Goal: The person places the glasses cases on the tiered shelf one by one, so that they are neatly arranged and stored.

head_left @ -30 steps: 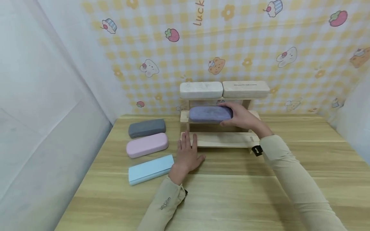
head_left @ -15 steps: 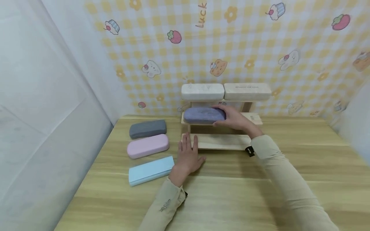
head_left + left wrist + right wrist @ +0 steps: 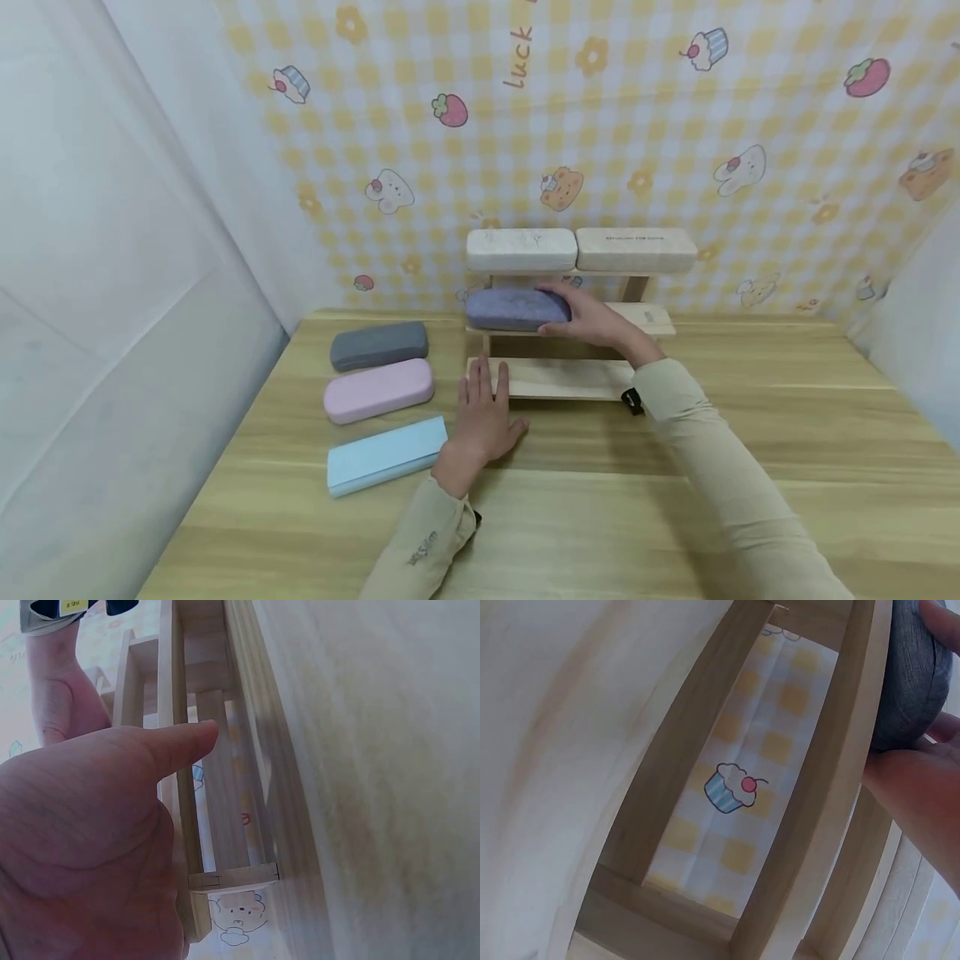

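A purple-blue glasses case (image 3: 516, 309) lies at the left end of the middle tier of a wooden three-tier rack (image 3: 562, 380). My right hand (image 3: 585, 319) grips the case's right end, thumb in front and fingers behind. In the right wrist view the case (image 3: 913, 682) looks dark, with only part of my right hand (image 3: 922, 776) showing beside it. My left hand (image 3: 483, 421) rests its straight fingers on the left end of the bottom tier. The left wrist view shows the thumb of my left hand (image 3: 82, 825) stretched out in front of the rack.
On the top tier a white glasses case (image 3: 522, 250) and a beige one (image 3: 636, 250) stand side by side. Left of the rack lie a grey case (image 3: 379, 345), a pink case (image 3: 379, 391) and a light blue case (image 3: 386, 456). A checked cloth (image 3: 480, 167) hangs behind.
My right hand has slid the purple-blue glasses case leftward along the middle tier to its left end. The left hand has stayed at the bottom tier. The head view shifted slightly.
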The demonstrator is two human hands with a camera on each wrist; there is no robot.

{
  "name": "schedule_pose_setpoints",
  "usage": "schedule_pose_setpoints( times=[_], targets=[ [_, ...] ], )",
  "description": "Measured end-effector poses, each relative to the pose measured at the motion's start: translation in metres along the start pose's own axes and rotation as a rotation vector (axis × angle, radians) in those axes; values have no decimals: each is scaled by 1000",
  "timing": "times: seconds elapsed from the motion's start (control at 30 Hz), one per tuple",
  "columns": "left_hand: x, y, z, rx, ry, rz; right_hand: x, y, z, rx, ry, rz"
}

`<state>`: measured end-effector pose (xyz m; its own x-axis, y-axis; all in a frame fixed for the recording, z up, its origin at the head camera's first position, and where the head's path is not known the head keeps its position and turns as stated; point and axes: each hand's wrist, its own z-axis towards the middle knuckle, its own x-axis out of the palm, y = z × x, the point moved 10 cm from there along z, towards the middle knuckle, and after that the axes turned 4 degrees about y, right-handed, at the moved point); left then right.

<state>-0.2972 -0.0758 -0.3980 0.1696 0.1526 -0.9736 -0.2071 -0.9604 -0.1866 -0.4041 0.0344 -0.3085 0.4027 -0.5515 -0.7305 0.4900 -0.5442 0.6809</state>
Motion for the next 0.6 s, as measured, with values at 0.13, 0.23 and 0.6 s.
schedule_pose_setpoints(
  times=[0.13,0.23,0.6],
  targets=[
    [-2,-7,2,11,2,29,-7,-8,-4,33,-19,16],
    [-3,-11,2,34,-12,45,-11,-16,-7,59,-59,35],
    [-5,-2,-1,16,-46,37,-16,-14,-41,24,-168,8]
  ],
)
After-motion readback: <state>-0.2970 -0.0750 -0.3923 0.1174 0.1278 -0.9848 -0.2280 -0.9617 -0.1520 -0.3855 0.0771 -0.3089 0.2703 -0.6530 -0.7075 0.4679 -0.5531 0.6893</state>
